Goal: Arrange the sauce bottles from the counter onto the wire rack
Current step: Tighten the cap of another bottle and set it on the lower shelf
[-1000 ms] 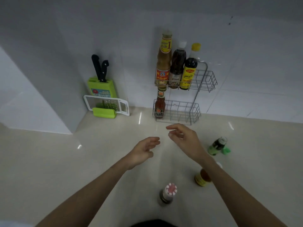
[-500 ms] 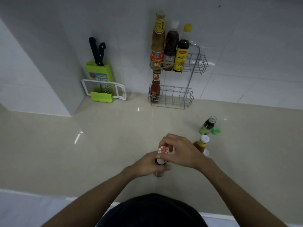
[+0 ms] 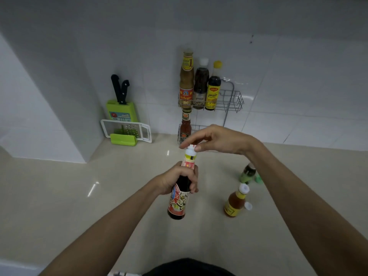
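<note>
My left hand [image 3: 176, 181] grips the neck of a dark sauce bottle [image 3: 179, 202] with a red and white label, held above the counter and tilted slightly. My right hand [image 3: 217, 139] pinches its white cap [image 3: 191, 148] from above. The wire rack [image 3: 233, 100] stands against the tiled wall. Its upper shelf holds three bottles: an amber one [image 3: 186, 80], a dark brown one [image 3: 201, 84] and a yellow-capped one [image 3: 214, 88]. A red chilli sauce bottle [image 3: 185, 126] stands in the lower shelf, partly behind my right hand.
An orange sauce bottle [image 3: 236, 202] and a small green bottle [image 3: 247, 172] stand on the counter [image 3: 79, 196] at the right, with a loose white cap [image 3: 248, 206] and a green cap [image 3: 258, 178] beside them. A green knife block [image 3: 121, 110] and a white grater [image 3: 127, 131] sit in the left corner.
Both hands came back to the dark bottle near the counter's front edge, took hold of it and lifted it. My left hand now holds the neck and my right fingers hold the cap.
</note>
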Motion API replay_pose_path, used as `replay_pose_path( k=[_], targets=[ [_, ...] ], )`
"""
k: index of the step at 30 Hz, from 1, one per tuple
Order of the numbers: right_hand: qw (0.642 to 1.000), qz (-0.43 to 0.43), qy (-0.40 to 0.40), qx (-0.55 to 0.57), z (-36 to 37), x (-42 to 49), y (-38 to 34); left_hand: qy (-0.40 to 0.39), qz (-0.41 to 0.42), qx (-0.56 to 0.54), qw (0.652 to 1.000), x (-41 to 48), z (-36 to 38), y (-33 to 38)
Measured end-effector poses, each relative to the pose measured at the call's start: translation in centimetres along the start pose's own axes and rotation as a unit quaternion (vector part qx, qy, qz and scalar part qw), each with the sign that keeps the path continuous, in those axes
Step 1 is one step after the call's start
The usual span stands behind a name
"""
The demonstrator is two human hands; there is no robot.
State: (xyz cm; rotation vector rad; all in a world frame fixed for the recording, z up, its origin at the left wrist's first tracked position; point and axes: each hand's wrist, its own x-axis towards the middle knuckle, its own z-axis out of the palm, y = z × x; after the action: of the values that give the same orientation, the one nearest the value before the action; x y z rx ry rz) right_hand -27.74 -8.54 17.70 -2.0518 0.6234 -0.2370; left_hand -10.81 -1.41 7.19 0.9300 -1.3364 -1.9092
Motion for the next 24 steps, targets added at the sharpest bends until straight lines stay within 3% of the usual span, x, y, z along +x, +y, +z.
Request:
replay_pose_path(
  k=[4, 9, 11, 14, 17, 19, 21, 23, 24],
  targets=[
    [1.0, 0.018, -0.007, -0.012, -2.6, 1.3, -0.6, -0.007, 0.011, 0.021, 1.0, 0.8, -0.6, 1.8],
    [0.991, -0.015, 0.083, -0.106, -2.5, 2.3, -0.4, 0.162, 0.045, 0.094, 0.981, 2.2, -1.2, 2.3],
    [0.974, -0.033, 0.11, -0.196, -2.2, 2.0, -0.3, 0.178, 0.051, 0.109, 0.977, 2.3, -1.6, 2.7],
    [0.937, -0.046, 0.158, -0.309, -1.3, 1.6, -0.3, 0.057, 0.054, 0.103, 0.992, 2.1, -2.1, 4.4],
    [0.872, -0.14, 0.209, -0.419, -1.2, 1.5, -0.3, -0.102, 0.0, 0.086, 0.991, 1.7, -1.9, 6.2],
    [0.862, -0.163, 0.198, -0.438, -1.5, 1.4, -0.3, -0.155, -0.032, 0.077, 0.984, 1.4, -1.7, 6.6],
    [0.876, -0.138, 0.199, -0.417, -1.2, 1.8, -0.2, -0.108, -0.03, 0.101, 0.989, 1.2, -1.8, 6.3],
    [0.88, -0.056, 0.237, -0.408, -0.1, 2.9, -0.1, 0.057, -0.003, 0.164, 0.985, 1.5, -1.5, 5.4],
    [0.877, 0.006, 0.259, -0.404, 0.4, 3.5, 0.1, 0.159, 0.014, 0.205, 0.966, 1.8, -1.3, 4.8]
  ],
)
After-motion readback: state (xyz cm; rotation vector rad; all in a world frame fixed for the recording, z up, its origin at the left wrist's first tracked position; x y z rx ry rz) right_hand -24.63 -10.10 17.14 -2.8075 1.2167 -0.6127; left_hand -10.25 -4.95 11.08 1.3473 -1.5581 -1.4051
